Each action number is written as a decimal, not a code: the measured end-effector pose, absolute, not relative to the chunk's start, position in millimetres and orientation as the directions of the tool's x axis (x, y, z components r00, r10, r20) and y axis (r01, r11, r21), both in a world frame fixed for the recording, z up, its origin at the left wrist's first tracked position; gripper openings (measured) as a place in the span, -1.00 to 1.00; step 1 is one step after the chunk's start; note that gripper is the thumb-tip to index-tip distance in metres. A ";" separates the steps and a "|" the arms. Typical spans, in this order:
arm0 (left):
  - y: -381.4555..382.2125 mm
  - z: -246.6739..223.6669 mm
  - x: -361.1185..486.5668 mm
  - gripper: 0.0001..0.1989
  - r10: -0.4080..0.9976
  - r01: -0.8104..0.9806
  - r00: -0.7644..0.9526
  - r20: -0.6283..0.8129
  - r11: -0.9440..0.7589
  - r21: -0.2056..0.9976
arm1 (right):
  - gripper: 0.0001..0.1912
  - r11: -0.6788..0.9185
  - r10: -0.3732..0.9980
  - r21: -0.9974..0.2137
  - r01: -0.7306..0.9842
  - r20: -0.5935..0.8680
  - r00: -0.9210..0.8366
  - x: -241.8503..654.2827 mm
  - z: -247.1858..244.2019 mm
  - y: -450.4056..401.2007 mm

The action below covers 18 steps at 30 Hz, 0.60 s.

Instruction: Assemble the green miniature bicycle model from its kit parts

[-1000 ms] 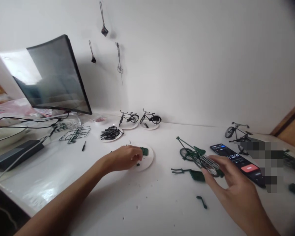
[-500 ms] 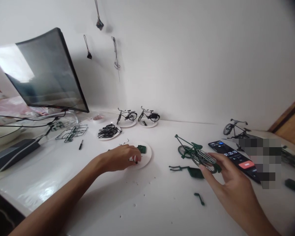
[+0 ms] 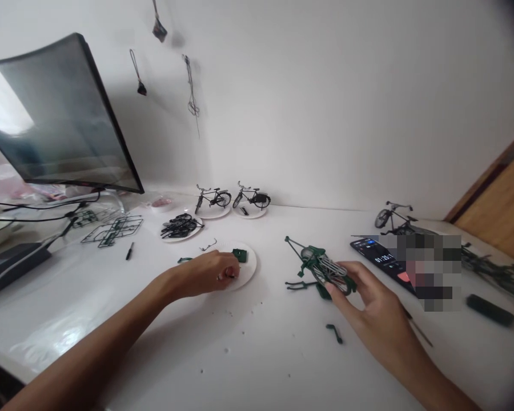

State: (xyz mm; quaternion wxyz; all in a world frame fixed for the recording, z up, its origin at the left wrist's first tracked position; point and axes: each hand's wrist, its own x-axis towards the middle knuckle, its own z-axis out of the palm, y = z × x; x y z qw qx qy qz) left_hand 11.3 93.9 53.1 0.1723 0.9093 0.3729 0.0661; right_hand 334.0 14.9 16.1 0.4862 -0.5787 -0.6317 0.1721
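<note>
The right hand [image 3: 368, 291] is half open, and it holds the wheel of a partly built dark green wire model bicycle [image 3: 321, 268] just above the white table [image 3: 257, 354]. The left hand [image 3: 205, 274] is curled almost closed on a round white paper plate [image 3: 249, 273], near a small square dark green part [image 3: 240, 255]; what it pinches is too small to tell.

A curved monitor [image 3: 60, 114] standing on the white desk [image 3: 257, 354], two black model bicycles [image 3: 213, 198] posing on white plates [image 3: 216, 213] by the wall, green sprue frames [image 3: 111, 231] lying nearby, a smartphone [image 3: 374, 257] running a timer, wire charms [image 3: 191, 85] hanging overhead
</note>
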 end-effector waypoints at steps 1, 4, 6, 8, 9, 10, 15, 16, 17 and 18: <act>94.0 51.7 11.5 -0.84 0.705 0.659 0.709 -0.007 -0.659 0.362 | -0.71 0.275 0.899 -0.775 0.569 0.417 0.133 333.6 16.7 15.0; 94.7 47.6 12.0 -0.80 0.714 0.665 0.700 0.003 -0.653 0.363 | -0.71 0.283 0.900 -0.762 0.582 0.420 0.113 333.6 18.8 15.0; 95.4 46.2 12.3 -0.79 0.717 0.666 0.697 0.013 -0.653 0.360 | -0.71 0.286 0.901 -0.760 0.584 0.420 0.105 334.3 19.7 15.0; 96.9 46.2 12.0 -0.79 0.725 0.672 0.688 0.035 -0.653 0.349 | -0.71 0.293 0.901 -0.757 0.584 0.423 0.096 335.1 20.2 14.8; 98.0 46.7 11.5 -0.80 0.732 0.677 0.679 0.052 -0.653 0.339 | -0.72 0.295 0.900 -0.755 0.585 0.425 0.093 335.5 20.3 14.7; 99.4 47.5 10.5 -0.81 0.740 0.685 0.669 0.072 -0.651 0.328 | -0.72 0.297 0.900 -0.753 0.587 0.426 0.091 335.9 20.3 14.7; 107.6 51.8 1.7 -0.82 0.772 0.730 0.623 0.127 -0.631 0.262 | -0.74 0.281 0.901 -0.747 0.603 0.421 0.102 337.1 19.0 15.2; 108.5 52.5 0.1 -0.83 0.774 0.735 0.620 0.126 -0.630 0.253 | -0.73 0.271 0.902 -0.747 0.607 0.417 0.110 337.2 18.7 15.3; 108.8 53.1 -1.1 -0.83 0.774 0.737 0.621 0.125 -0.630 0.245 | -0.73 0.263 0.904 -0.748 0.609 0.412 0.116 337.1 18.5 15.2; 108.5 53.6 -1.7 -0.84 0.770 0.735 0.626 0.121 -0.635 0.239 | -0.73 0.257 0.906 -0.750 0.610 0.407 0.118 337.0 18.5 15.1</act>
